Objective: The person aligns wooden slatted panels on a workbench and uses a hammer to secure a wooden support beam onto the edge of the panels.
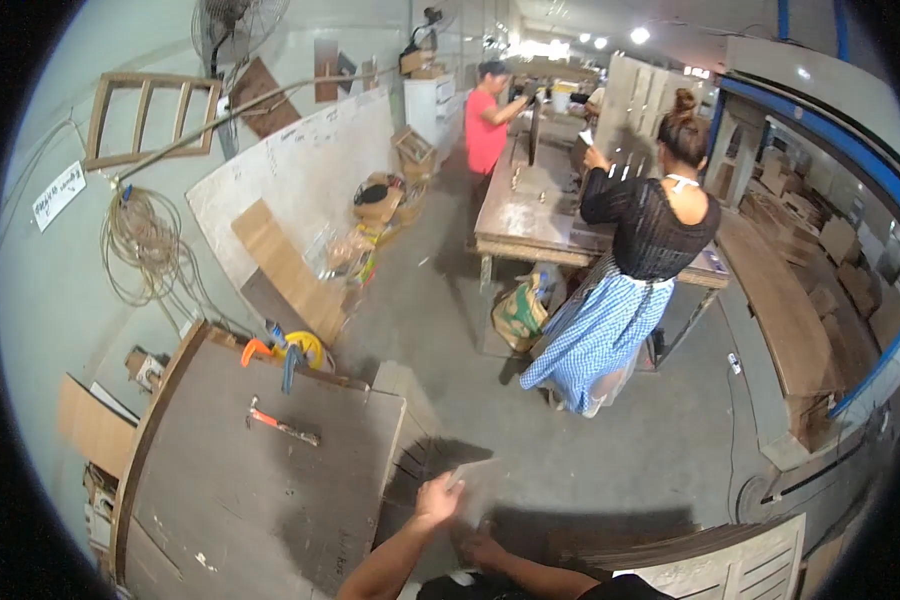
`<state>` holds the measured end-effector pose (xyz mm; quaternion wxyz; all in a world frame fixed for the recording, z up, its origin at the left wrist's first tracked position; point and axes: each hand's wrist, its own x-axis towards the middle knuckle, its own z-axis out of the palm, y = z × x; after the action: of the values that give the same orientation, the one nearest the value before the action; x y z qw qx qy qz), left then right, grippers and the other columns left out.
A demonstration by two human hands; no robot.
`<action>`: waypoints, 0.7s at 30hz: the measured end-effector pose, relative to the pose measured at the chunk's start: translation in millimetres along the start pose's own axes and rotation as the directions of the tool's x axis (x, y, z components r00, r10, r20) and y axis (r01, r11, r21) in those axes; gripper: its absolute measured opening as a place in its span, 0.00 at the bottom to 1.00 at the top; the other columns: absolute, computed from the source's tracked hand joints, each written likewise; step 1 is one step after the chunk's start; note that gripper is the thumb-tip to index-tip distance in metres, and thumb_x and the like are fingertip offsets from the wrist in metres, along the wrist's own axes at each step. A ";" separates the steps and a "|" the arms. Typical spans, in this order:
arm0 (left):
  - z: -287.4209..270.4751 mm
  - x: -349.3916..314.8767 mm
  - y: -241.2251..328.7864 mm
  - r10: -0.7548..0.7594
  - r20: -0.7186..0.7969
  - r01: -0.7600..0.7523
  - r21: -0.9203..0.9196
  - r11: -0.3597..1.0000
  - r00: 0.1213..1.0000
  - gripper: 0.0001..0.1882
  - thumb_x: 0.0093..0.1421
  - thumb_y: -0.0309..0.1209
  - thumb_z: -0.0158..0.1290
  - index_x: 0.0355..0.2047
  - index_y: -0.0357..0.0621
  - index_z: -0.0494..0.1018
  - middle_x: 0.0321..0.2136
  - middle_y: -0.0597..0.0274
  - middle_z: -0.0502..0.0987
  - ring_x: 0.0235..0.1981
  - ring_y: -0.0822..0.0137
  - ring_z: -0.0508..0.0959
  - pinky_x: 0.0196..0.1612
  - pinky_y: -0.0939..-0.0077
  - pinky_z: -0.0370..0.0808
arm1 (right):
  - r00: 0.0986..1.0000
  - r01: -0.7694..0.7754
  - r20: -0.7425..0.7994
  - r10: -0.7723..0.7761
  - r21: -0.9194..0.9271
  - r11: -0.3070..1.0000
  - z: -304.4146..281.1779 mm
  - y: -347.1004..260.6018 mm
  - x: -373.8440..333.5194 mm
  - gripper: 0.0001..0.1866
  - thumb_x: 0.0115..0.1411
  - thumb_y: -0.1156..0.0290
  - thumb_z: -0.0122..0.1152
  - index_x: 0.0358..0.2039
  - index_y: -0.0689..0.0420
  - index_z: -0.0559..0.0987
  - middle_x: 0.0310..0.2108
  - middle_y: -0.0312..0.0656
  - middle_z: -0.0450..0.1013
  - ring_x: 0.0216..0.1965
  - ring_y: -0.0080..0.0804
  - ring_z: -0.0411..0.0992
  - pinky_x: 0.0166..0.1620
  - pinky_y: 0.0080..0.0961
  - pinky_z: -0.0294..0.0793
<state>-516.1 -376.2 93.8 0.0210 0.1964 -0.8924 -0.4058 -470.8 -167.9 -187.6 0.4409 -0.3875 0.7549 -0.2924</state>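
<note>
My left hand [438, 498] is closed on the edge of a thin, flat, pale board [476, 471], held beside the workbench. The board's lower part is smeared by motion, so its full shape cannot be made out. My right hand [483, 547] is just below and to the right, in shadow and blurred. Whether its fingers touch the board is unclear. A grey-brown workbench top [230, 500] lies to my left, with an orange-handled hammer [280, 422] resting on it.
A stack of slatted panels [740, 565] lies at the lower right. A yellow bucket [305, 350] and an orange-handled tool [256, 350] are at the bench's far edge. Two people, one in red [485, 130], one in black [660, 225], stand at a farther table [530, 235].
</note>
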 end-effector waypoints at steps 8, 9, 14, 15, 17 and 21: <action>-110.4 -74.0 75.5 -0.048 -0.285 -0.151 -0.633 0.759 0.957 0.13 0.66 0.32 0.57 0.45 0.35 0.76 0.31 0.66 0.81 0.32 0.79 0.72 0.38 0.78 0.73 | 0.950 -0.271 0.144 0.278 -0.069 0.960 -14.7 -64.9 -33.8 0.35 0.59 0.39 0.53 0.60 0.48 0.73 0.61 0.45 0.68 0.60 0.42 0.67 0.62 0.40 0.66; -129.3 -87.6 90.4 -0.036 -0.306 -0.199 -0.697 0.689 0.951 0.11 0.67 0.30 0.55 0.44 0.35 0.76 0.30 0.69 0.79 0.32 0.81 0.71 0.36 0.81 0.71 | 0.948 -0.300 0.018 0.318 0.383 0.874 -14.7 -84.1 -37.8 0.39 0.59 0.36 0.50 0.63 0.48 0.69 0.64 0.45 0.65 0.62 0.43 0.65 0.63 0.42 0.64; -200.5 -155.2 89.3 0.005 -0.529 -0.419 -0.666 0.617 0.849 0.06 0.67 0.28 0.55 0.38 0.37 0.76 0.28 0.76 0.72 0.29 0.82 0.65 0.33 0.85 0.64 | 0.837 0.244 -0.108 0.536 0.951 -0.190 -43.8 -182.8 -42.5 0.53 0.58 0.24 0.41 0.73 0.50 0.54 0.73 0.43 0.51 0.71 0.49 0.51 0.69 0.48 0.51; -214.0 -174.5 80.6 -0.016 -0.559 -0.397 -0.607 0.688 0.829 0.07 0.66 0.29 0.55 0.37 0.38 0.76 0.28 0.76 0.72 0.29 0.82 0.65 0.33 0.84 0.64 | 0.860 0.253 -0.117 0.497 0.943 -0.215 -53.6 -206.4 -45.8 0.54 0.58 0.23 0.39 0.73 0.50 0.52 0.74 0.43 0.49 0.71 0.50 0.49 0.70 0.49 0.48; -243.7 -225.8 95.4 -0.171 -0.600 -0.425 -0.712 0.559 0.781 0.08 0.64 0.31 0.57 0.39 0.38 0.76 0.31 0.75 0.73 0.31 0.81 0.67 0.35 0.82 0.65 | 0.833 0.331 -0.237 0.500 0.938 -0.106 -69.4 -271.0 -58.9 0.58 0.56 0.20 0.39 0.74 0.52 0.50 0.74 0.44 0.46 0.72 0.49 0.47 0.71 0.51 0.41; -266.1 -323.3 45.9 -0.293 -0.599 -0.471 -0.784 0.405 0.745 0.14 0.61 0.27 0.58 0.46 0.37 0.75 0.40 0.64 0.79 0.40 0.73 0.75 0.44 0.77 0.71 | 0.730 0.460 -0.462 0.504 0.877 0.138 -100.6 -348.2 -75.7 0.56 0.57 0.25 0.45 0.71 0.57 0.54 0.72 0.47 0.51 0.70 0.46 0.51 0.70 0.46 0.45</action>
<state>-180.9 -420.6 345.0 0.4607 0.2285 -0.4626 -0.7222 -423.0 -278.1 162.7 0.2725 0.1540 0.4737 -0.8232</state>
